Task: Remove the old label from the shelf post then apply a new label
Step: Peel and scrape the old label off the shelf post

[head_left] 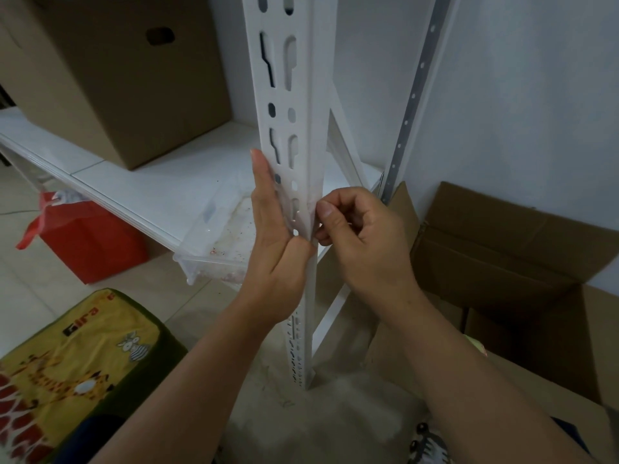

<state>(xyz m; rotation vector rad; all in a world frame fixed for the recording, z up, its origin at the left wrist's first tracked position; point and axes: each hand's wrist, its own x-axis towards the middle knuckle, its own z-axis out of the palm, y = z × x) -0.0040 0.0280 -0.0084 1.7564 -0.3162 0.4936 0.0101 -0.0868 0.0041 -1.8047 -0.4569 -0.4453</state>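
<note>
A white slotted shelf post (303,95) stands upright in the middle of the view. A clear, see-through label (301,212) is wrapped around the post's corner at hand height. My left hand (273,236) lies flat along the post's left face, fingers straight, thumb on the label's lower part. To the right of the corner, my right hand (361,236) has its fingers curled and pinches the label's edge between thumb and forefinger.
A white shelf board (140,175) carries a brown cardboard box (117,72) at the left. A clear plastic tray (217,242) sticks out beneath it. A red bag (87,242) and a yellow cushion (73,373) lie at the lower left, open cardboard boxes (509,262) at the right.
</note>
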